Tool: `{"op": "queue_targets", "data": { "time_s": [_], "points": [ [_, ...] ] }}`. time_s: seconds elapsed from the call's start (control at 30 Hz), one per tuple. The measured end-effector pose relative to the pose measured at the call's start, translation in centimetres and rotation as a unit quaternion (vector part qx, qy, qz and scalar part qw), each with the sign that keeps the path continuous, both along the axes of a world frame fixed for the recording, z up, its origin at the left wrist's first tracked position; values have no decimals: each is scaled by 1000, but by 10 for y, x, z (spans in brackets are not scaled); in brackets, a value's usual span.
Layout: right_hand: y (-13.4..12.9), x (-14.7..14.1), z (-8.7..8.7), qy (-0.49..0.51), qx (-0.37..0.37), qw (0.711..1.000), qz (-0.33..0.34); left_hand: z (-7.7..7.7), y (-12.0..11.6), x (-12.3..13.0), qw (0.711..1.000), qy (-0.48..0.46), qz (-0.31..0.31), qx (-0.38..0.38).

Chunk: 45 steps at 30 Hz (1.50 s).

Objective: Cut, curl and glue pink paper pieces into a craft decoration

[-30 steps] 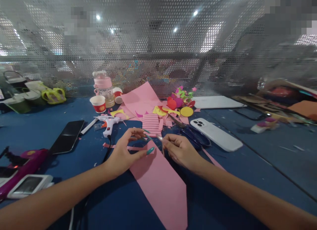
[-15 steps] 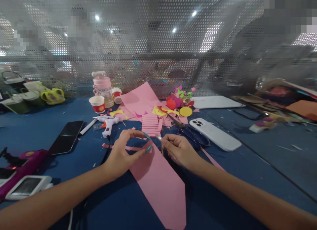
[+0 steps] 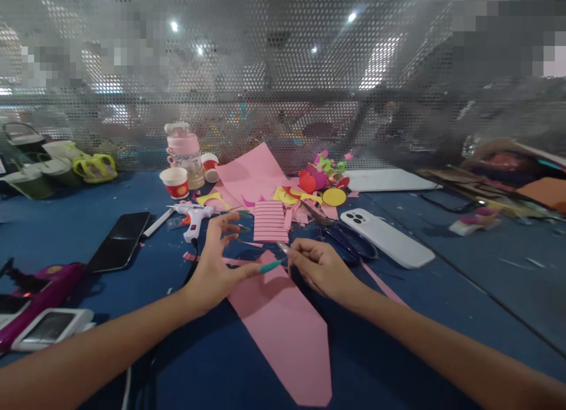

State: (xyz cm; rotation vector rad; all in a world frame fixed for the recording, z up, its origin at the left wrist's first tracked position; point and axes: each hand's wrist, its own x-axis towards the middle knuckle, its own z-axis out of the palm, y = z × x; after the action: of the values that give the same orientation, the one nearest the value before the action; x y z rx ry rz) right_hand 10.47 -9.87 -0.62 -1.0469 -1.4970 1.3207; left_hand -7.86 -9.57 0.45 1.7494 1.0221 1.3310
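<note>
My left hand (image 3: 212, 271) is open, thumb and fingers spread apart, above the left side of a long pink paper piece (image 3: 283, 330) with angled corners. Its thumb tip reaches close to my right hand (image 3: 318, 265). That right hand is closed in a pinch over the paper's upper end; what sits between its fingertips is too small to make out. Behind both hands lies a pink paper rectangle with dark lines (image 3: 270, 221). Dark blue-handled scissors (image 3: 349, 242) rest just beyond the right hand. A white glue gun (image 3: 193, 220) lies beyond the left hand.
A black phone (image 3: 119, 240) and a purple device (image 3: 44, 298) lie left. At right is a white phone (image 3: 389, 238). Paper cups (image 3: 174, 183), a bottle (image 3: 186, 156), pink sheets (image 3: 252, 171) and colourful cutouts (image 3: 325, 171) stand or lie before a perforated metal screen (image 3: 283, 74).
My left hand has opened: its fingers have lifted away from the thumb, toward the back left. My right hand keeps its pinch in nearly the same place.
</note>
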Motion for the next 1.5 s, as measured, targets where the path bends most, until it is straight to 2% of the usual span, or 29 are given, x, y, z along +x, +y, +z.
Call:
{"op": "queue_targets", "data": {
  "time_s": [0.1, 0.17, 0.3, 0.47, 0.67, 1.03, 1.5],
  "points": [
    [-1, 2, 2, -13, -16, 1000, 12, 3, 4, 2, 985, -72, -49, -151],
    [-1, 2, 3, -15, -4, 1000, 11, 7, 5, 4, 967, -79, -89, -225],
    [-1, 3, 3, -19, 13, 1000, 16, 11, 4, 4, 951, -34, -129, -279],
    [-3, 3, 2, -12, 19, 999, 35, 9, 4, 2, 953, -12, -136, -270],
    [-2, 4, 3, -32, 37, 998, 38, 8, 2, 3, 958, -43, -111, -260],
    [-2, 6, 4, -60, 79, 994, 41, 8, 2, 4, 953, -64, -121, -272],
    [-4, 5, 8, -55, 71, 995, 46, 10, 1, 4, 958, -36, -110, -262]
  ]
}}
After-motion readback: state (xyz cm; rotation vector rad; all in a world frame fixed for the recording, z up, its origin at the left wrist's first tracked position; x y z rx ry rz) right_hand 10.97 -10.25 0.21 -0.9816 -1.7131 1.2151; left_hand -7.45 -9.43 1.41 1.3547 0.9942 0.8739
